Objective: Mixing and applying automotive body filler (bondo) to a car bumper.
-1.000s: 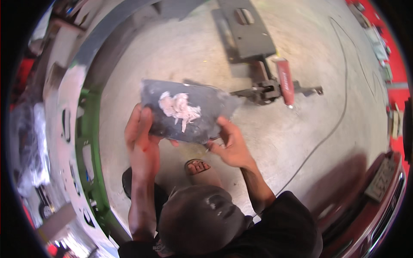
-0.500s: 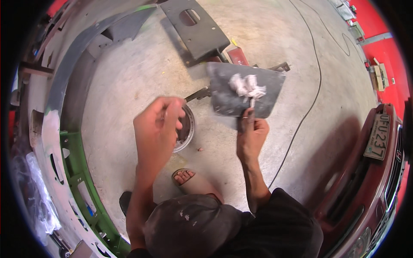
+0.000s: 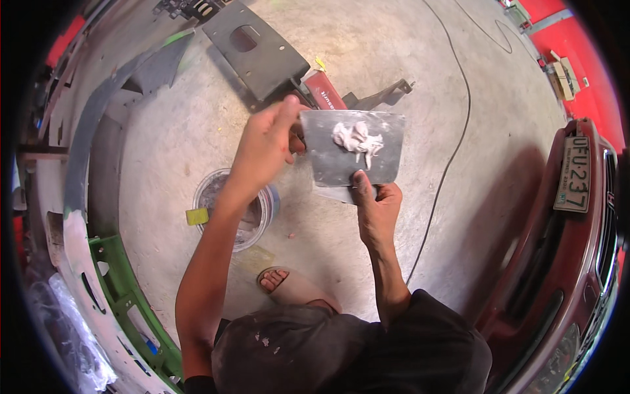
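Note:
My right hand (image 3: 378, 209) grips a dark grey flat plate (image 3: 325, 161) by its near edge, thumb on top. Whitish-pink putty (image 3: 358, 139) lies in a lump on the plate. A paler sheet (image 3: 338, 194) shows beneath the plate's near edge, beside the thumb. At the plate's left edge is my left hand (image 3: 266, 148), its fingers curled and thumb up by the far left corner. Whatever those fingers hold, if anything, is hidden.
Below my left forearm stands a round tub (image 3: 272, 220) with a yellow-green pad (image 3: 196, 217) at its rim. A long bumper (image 3: 80, 177) curves along the left. Farther off are a black metal stand (image 3: 262, 59) and a red box (image 3: 325, 90). A dark red car (image 3: 525, 276) and a cable (image 3: 450, 154) lie right.
My left hand has moved away from me and right, to the plate's edge. The plate has shifted left and levelled out. With the view shifted, more of the tub shows.

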A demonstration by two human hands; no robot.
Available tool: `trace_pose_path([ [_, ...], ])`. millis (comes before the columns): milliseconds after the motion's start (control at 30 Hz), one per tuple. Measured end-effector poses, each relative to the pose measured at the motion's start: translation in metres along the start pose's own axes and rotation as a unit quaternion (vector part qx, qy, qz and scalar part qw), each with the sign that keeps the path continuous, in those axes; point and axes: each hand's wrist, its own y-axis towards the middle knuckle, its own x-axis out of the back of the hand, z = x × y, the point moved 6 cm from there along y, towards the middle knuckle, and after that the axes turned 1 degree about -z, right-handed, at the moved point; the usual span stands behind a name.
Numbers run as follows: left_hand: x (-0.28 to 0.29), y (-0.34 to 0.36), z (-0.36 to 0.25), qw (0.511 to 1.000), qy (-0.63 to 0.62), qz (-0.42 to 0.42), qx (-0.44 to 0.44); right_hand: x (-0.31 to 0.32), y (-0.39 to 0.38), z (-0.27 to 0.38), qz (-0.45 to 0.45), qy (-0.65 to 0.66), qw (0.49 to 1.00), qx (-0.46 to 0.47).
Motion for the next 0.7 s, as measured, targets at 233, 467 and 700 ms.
trace_pose_path([
  [233, 0.013, 0.08, 0.016, 0.948, 0.312, -0.056, -0.024, 0.06, 0.008, 0.002, -0.078, 0.035, 0.996, 0.007],
  [467, -0.031, 0.121, 0.064, 0.91, 0.406, -0.085, 0.027, 0.079, 0.004, 0.005, -0.073, 0.101, 0.992, 0.004],
  [700, -0.02, 0.084, 0.027, 0.963, 0.217, -0.154, -0.048, 0.071, 0.008, 0.008, -0.049, 0.054, 0.996, 0.042],
])
